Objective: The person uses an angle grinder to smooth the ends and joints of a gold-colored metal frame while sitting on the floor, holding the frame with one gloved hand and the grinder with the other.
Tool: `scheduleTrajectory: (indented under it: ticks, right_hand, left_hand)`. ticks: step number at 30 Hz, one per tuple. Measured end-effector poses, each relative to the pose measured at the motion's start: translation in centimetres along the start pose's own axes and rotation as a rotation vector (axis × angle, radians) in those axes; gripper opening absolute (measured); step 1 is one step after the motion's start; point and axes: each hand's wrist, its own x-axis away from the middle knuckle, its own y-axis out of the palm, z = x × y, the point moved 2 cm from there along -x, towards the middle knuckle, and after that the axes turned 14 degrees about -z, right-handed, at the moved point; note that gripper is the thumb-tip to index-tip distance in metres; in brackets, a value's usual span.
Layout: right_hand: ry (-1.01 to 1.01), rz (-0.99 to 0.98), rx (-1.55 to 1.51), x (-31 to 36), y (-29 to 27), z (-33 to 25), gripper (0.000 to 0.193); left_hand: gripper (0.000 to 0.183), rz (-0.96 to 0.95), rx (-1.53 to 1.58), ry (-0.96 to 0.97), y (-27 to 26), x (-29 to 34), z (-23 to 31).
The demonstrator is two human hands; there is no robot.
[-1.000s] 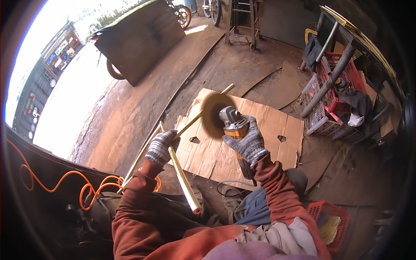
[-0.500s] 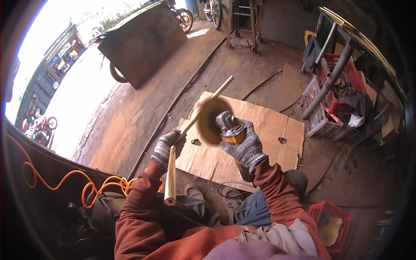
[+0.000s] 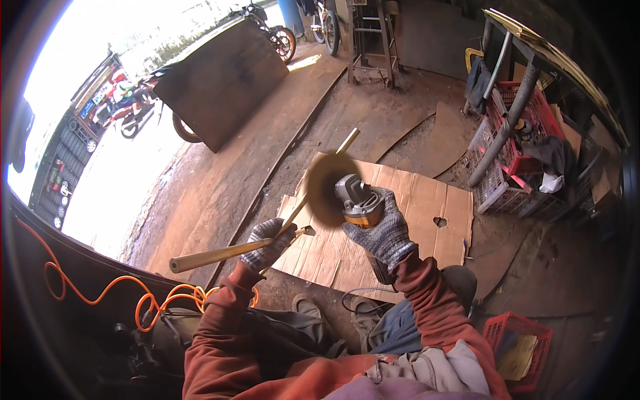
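Observation:
My left hand (image 3: 267,245), in a grey knitted glove, is closed around two yellowish rods. The thicker rod (image 3: 210,258) points out to the left, its blunt end toward me. The thinner rod (image 3: 297,212) slants up and away, passing behind the edge of a large brown disc (image 3: 327,189) blurred by spinning. That disc belongs to an angle grinder (image 3: 362,208) with a grey head and yellow-orange collar. My right hand (image 3: 385,231), gloved alike, grips it by the body. Whether disc and rod touch, I cannot tell. Beneath them lies a flattened cardboard sheet (image 3: 400,193).
An orange coiled hose (image 3: 143,303) runs at left. Red and white crates (image 3: 497,173) stand under a rack at right, and a red basket (image 3: 523,347) sits near my right side. Farther off are a large dark panel (image 3: 223,80), a ladder-like stand (image 3: 373,40) and motorcycles (image 3: 137,113).
The thicker rod has swung from pointing down toward me to pointing left. My left hand has shifted slightly right and down. A motorcycle with a rider has appeared outside.

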Motion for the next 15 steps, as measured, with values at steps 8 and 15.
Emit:
scheduleTrajectory:
  ticks: [8, 15]
  right_hand:
    - [0.046, 0.152, -0.018, -1.0, -2.1, 1.7, 0.076]
    - [-0.021, 0.232, -0.089, -1.1, -2.8, 2.2, 0.066]
  left_hand:
    - [0.019, -0.002, 0.026, -0.022, -0.3, 0.3, 0.2]
    - [0.021, -0.053, 0.103, -0.126, -1.0, 0.4, 2.4]
